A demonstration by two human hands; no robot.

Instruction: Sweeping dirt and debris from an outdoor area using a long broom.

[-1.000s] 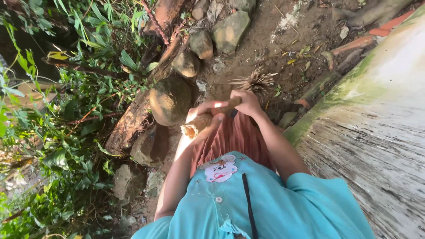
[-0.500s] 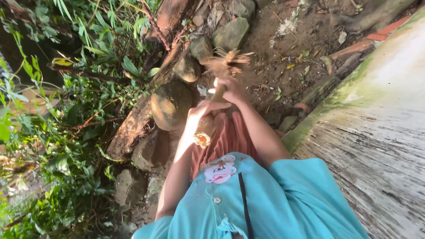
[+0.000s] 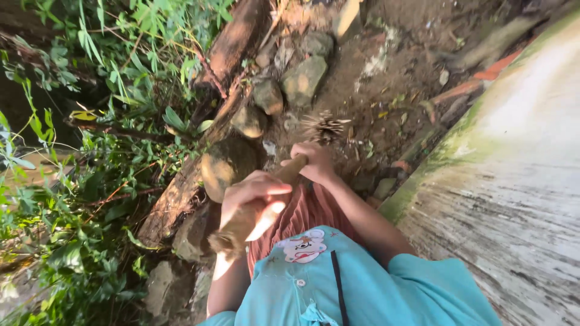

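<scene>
Broomstick (image 3: 266, 202) gripped in both my fists over bare dirt (image 3: 393, 78): left hand (image 3: 251, 193) clenched near the butt, right hand (image 3: 314, 163) clasped further down, just behind the stiff twig bristles (image 3: 325, 125). It seems light and rigid; the thick wooden shaft gives the firmest hold.

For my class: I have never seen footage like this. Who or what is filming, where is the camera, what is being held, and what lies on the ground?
There is no machine here. A person wears a camera on the head, so this one view looks down over their turquoise shirt at their own bare hands. Both hands grip a broom of bundled sticks: the left hand near the thick end, the right hand further along, with the bristle tips pointing at the bare soil. On the ground lie several rocks and a log. Green plants grow on one side; a mossy concrete slab runs along the other.
</scene>
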